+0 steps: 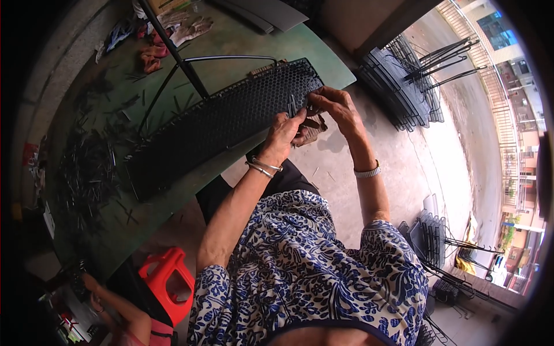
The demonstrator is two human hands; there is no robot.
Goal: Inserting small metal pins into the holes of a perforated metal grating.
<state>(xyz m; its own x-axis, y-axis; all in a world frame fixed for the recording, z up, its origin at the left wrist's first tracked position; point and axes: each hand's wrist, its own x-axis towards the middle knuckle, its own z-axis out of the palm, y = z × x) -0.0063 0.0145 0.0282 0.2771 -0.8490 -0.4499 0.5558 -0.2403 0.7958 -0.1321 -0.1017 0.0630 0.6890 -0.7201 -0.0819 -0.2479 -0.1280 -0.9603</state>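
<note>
A black mesh rack (231,109) with a rim of wire lies along the near side of the green table (121,230). Black rods (190,75) rise from its far side. My left hand (280,138) is closed at the near right part of the rack, with several thin dark strips (292,105) sticking up from its fingers. Beside it, my right hand (341,111) pinches at the rack's right end; whatever its fingertips hold is too small to make out. Under the hands shows a brownish piece (311,134), partly hidden.
Loose dark strips (86,167) are heaped on the table's left. Cloths and gloves (153,55) lie at the back, near grey panels (283,14). Stacked mesh racks (395,86) stand on the floor at right. A red plastic stool (179,277) and another person's arm (124,308) are lower left.
</note>
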